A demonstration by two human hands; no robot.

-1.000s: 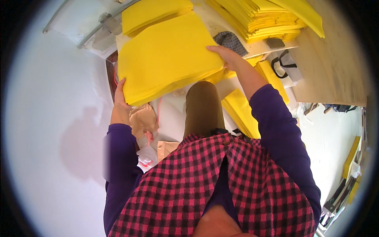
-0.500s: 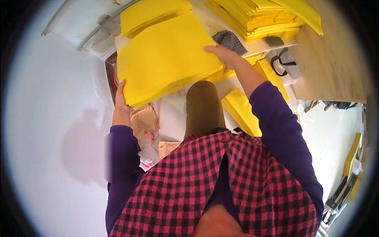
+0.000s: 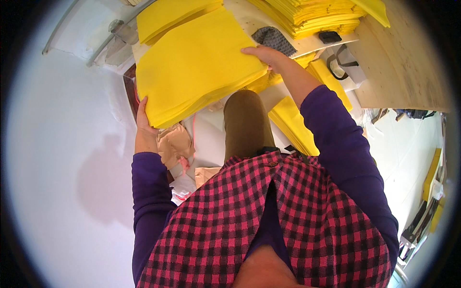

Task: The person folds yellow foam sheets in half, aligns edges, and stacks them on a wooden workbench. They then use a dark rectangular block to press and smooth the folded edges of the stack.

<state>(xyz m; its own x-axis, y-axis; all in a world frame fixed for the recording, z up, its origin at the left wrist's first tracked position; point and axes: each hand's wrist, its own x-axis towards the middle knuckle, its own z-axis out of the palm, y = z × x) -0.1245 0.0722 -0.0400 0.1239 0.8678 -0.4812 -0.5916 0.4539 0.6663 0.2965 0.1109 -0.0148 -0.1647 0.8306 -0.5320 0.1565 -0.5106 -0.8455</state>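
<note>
Head view: two hands hold a thick stack of yellow sheets over the counter.

Nearest is a red and black checked shirt point(image 3: 288, 225) with purple sleeves. Past it, the left hand point(image 3: 142, 122) grips the stack of yellow sheets point(image 3: 197, 67) at its near left corner, thumb along the edge. The right hand point(image 3: 263, 54) presses flat on the stack's right edge, fingers curled under where I cannot see them. The stack sits tilted, above a brown knee point(image 3: 246, 120) and some crumpled tan paper point(image 3: 174, 144). It looks like the stack is mid-carry; setting it down would need both hands kept level. Farther off, more yellow piles point(image 3: 307, 17) rest on the counter point(image 3: 403, 62). Small dark things near them are hard to make out.
</note>
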